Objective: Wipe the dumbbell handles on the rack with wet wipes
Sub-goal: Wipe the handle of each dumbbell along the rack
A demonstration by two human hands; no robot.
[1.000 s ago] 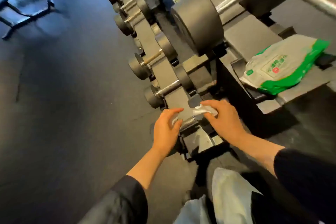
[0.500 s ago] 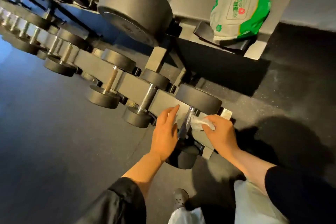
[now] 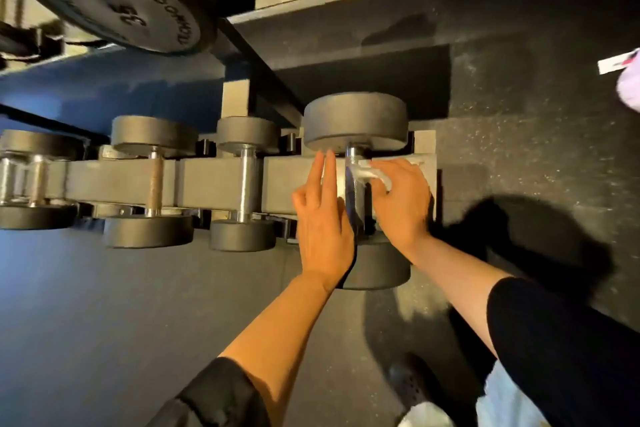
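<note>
At centre frame, the left hand point(image 3: 323, 218) lies flat and released, fingers straight beside the handle point(image 3: 355, 184) of the rightmost dumbbell on the low rack point(image 3: 221, 184). Just right of it, the right hand point(image 3: 401, 201) pinches a wipe point(image 3: 367, 173) against the handle's far end. To do this well, I judge, wrap the wipe round the knurling and rub its full length while 1 hand steadies the weight.

Head view, steeply down, close over rack point(image 3: 221, 184)
</note>
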